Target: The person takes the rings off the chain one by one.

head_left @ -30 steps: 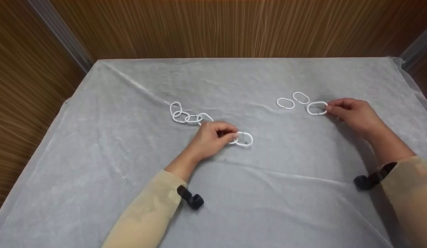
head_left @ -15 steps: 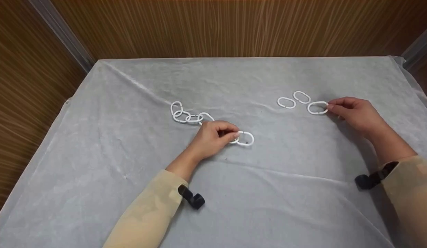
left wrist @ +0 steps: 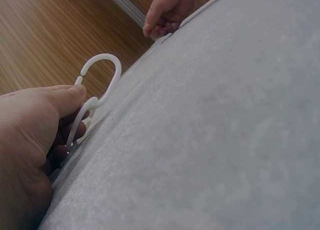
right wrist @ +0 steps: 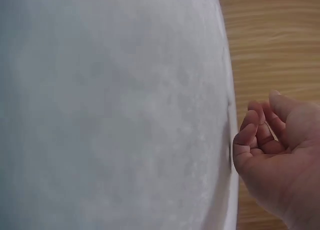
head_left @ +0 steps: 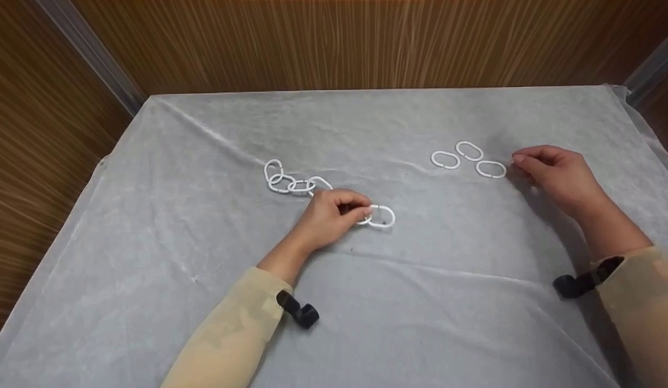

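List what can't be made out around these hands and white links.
Head view: part of the white chain, covered by the left hand; its full link count is unclear.
Head view: part of the left sleeve, cut off by the bottom edge.
Left wrist view: part of the right hand, cut off by the top edge.

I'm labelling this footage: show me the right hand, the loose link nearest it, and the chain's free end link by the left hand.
Right hand [head_left: 561, 177]: head view, middle.
Loose link [head_left: 490, 161]: head view, upper rim.
End link [left wrist: 118, 71]: left wrist view, outer curve.
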`<state>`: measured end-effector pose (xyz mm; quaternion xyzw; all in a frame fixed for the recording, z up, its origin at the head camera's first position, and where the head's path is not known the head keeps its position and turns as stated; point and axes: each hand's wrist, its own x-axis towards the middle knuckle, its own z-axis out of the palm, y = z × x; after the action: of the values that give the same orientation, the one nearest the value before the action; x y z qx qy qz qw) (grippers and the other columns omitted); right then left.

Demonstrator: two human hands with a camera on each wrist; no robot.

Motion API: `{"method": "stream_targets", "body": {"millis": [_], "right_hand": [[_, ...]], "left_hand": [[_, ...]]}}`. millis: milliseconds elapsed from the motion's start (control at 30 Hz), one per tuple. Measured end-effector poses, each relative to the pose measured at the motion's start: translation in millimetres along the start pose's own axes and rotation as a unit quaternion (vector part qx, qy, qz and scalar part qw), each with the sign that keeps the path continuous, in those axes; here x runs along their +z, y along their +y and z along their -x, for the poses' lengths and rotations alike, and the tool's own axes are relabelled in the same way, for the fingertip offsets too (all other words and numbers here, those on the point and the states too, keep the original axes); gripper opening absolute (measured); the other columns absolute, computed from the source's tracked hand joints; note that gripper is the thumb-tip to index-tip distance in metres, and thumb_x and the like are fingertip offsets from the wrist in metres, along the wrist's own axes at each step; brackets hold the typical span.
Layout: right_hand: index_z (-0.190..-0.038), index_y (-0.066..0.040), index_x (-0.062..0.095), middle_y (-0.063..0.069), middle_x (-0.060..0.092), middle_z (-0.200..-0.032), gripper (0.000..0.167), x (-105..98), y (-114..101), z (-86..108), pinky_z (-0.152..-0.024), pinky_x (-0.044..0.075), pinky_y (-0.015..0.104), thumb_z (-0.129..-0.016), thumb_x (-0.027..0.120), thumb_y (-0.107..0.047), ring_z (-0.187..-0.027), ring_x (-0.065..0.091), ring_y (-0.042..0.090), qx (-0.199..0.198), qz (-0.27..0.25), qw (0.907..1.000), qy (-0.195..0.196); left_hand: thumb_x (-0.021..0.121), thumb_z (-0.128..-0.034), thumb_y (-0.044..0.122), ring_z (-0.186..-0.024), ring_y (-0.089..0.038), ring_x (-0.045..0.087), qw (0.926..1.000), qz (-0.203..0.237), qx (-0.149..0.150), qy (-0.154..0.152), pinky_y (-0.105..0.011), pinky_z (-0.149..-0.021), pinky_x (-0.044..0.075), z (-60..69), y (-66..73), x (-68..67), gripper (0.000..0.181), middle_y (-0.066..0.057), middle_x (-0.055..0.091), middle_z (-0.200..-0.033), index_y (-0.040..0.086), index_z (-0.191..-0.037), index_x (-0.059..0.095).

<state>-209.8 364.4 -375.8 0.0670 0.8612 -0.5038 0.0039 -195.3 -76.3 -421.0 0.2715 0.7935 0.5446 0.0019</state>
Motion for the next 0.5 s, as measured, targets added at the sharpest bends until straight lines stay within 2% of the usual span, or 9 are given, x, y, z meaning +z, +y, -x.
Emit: {"method": "stream_targets", "body": {"millis": [200,500], "right_hand": [[-0.120,-0.010,0.078,-0.012,0.077,-0.093,0.024,21,-23,10.0,-0.076,0.053,0.018,-0.103,0.074,-0.026,-0.086,0.067,0.007,-0.052,-0.040,0.9978,0.002],[-0.121,0.007,0.072,-0.007,0.077,-0.095,0.025,71,-64,33.2,-0.078,0.054,0.020,-0.104,0.070,-0.012,-0.087,0.068,0.010,-0.133,-0.086,0.9858,-0.055]], "left_hand": [[0.082,-0.0954,0.014,-0.081,-0.004,0.061,1.0000,-0.001,0.001,0.002,-0.024,-0.073,0.049,-0.4,1.1,-0.5,0.010,0.001,0.078,-0.096,0.007,-0.102,0.084],[0.082,-0.0950,0.012,-0.076,-0.005,0.059,0.9997,0.004,0.015,0.016,-0.024,-0.069,0.048,-0.2,-2.0,-0.4,0.010,0.001,0.078,-0.093,0.005,-0.102,0.083]]}}
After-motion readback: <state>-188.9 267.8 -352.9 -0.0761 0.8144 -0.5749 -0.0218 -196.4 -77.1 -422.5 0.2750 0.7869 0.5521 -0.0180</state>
